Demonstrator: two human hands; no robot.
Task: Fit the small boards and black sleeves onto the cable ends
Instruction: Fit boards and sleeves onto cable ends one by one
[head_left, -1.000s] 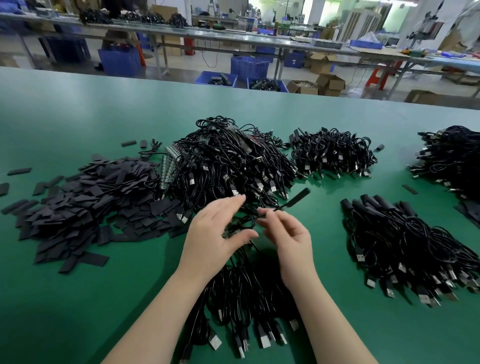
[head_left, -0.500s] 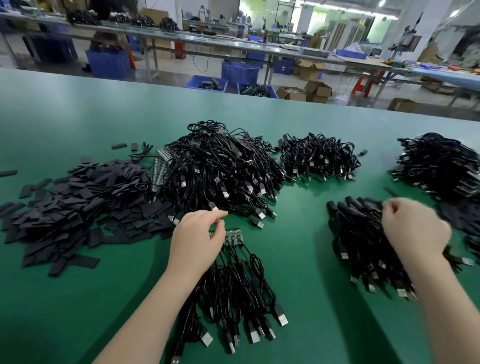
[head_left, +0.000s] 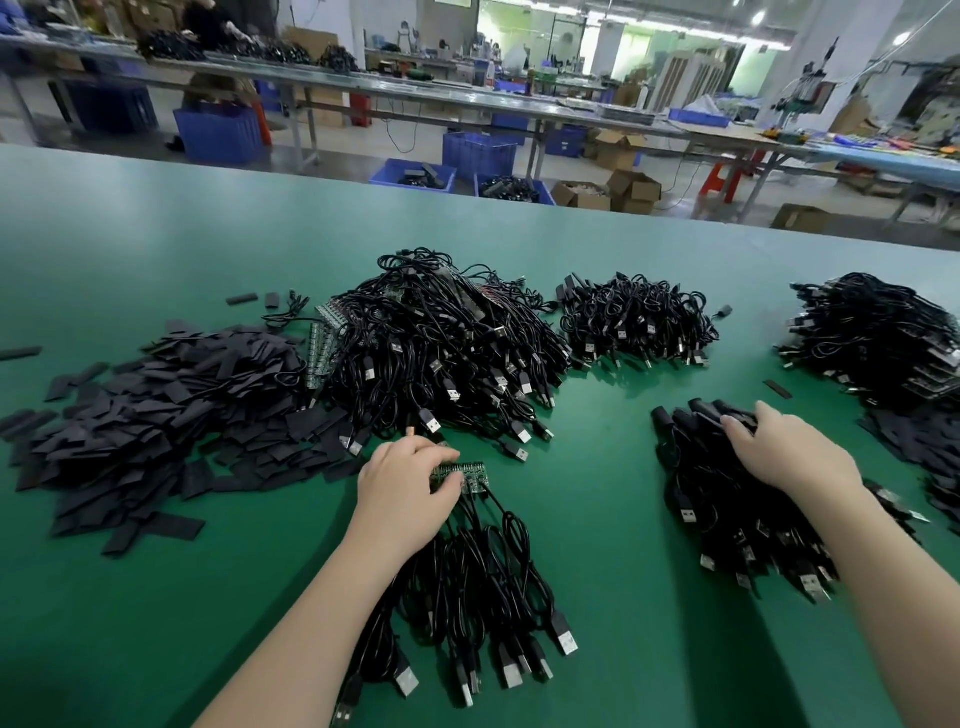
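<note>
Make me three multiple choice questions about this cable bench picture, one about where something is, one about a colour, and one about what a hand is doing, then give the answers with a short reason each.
1. Where does the heap of flat black sleeves lie?
A. At the left of the table
B. At the right edge
C. In a blue crate

2. What colour is the table top?
A. White
B. Green
C. Grey

3. What is the left hand doing?
A. Hanging idle above the table
B. Pressing flat on the sleeves
C. Holding the strip of small green boards at the cable ends

Answers:
1 A, the sleeve heap spreads over the left side, beside the big cable pile.
2 B, the surface is green everywhere between the piles.
3 C, its fingers curl round the board strip, while the right hand rests on the sleeved cable bundle.
</note>
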